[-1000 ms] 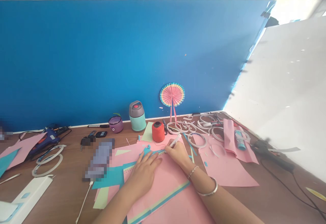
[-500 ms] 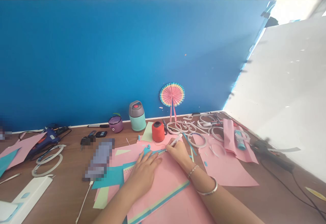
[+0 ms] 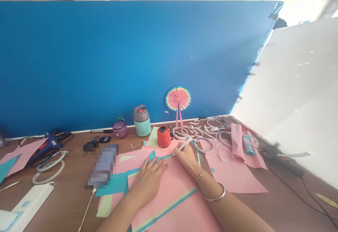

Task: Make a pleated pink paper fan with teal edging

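My left hand (image 3: 149, 177) lies flat with its fingers spread on a pink sheet (image 3: 175, 184) edged with blue and pale yellow strips. A white pen (image 3: 186, 143) is held in my right hand (image 3: 185, 157), whose fingers are closed round it near the sheet's upper right edge. Small marks run along that upper edge between my hands. The pen's tip is too small to make out. Just beyond my hands stands a red thread spool (image 3: 164, 137).
A round paper fan (image 3: 178, 99) leans at the blue partition (image 3: 132, 56). White tape rings (image 3: 204, 145) and pink paper (image 3: 237, 179) lie right; a teal-grey flask (image 3: 142, 121), purple pot (image 3: 120, 129), blurred phone (image 3: 103, 165) and power strip (image 3: 31, 204) are left.
My right hand and the pen have shifted slightly to the right along the sheet's upper edge. My left hand has stayed in place.
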`<state>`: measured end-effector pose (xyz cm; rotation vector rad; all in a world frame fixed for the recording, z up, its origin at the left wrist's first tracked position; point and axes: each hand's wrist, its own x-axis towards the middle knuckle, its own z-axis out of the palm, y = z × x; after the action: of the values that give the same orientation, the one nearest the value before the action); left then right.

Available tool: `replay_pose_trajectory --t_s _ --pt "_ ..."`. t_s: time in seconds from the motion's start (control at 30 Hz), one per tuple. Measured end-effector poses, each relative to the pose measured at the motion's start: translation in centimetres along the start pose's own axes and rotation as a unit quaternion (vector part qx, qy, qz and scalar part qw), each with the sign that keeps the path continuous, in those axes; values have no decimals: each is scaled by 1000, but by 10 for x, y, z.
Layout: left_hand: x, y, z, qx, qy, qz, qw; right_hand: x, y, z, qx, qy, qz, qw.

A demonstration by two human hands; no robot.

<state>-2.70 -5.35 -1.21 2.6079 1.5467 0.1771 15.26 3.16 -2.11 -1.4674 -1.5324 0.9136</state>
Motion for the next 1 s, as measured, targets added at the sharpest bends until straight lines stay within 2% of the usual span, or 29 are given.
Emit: replay_pose_trajectory --t_s 0.63,1.0 --pt "0 0 -2 -20 -15 -10 1000 -2 -7 -4 0 -14 1 1000" --pt "0 0 -2 -21 -10 -8 1000 0 -3 -3 -1 17 2 1000"
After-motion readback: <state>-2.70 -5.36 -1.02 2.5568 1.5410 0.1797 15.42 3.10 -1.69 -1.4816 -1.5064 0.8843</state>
